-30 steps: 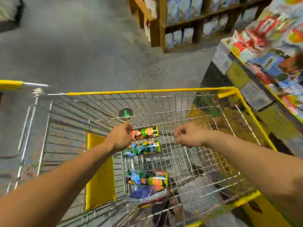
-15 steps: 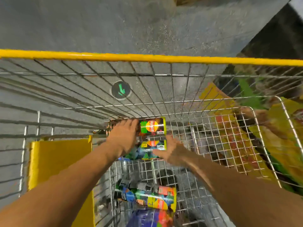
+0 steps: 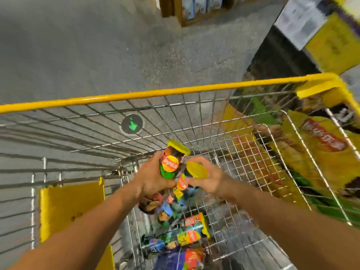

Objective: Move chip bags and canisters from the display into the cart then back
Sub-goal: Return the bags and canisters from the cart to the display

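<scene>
Left canister (image 3: 171,162): I'm holding it in my left hand (image 3: 153,180), fingers curled round its body, long axis tilted up, lid away from me, above the cart (image 3: 155,93) floor.
Right canister (image 3: 191,175): I'm gripping it in my right hand (image 3: 212,182), touching the first.
Display (image 3: 329,41): lying up to my right, nearer my right hand.
Arms: both reaching forward into the cart.
Another canister (image 3: 191,230): lying on its side below.

blue bag (image 3: 175,260) cut off by bottom edge; display (image 3: 319,28) blurred.

Grey speckled floor (image 3: 81,45), wooden shelving (image 3: 176,10)
</scene>
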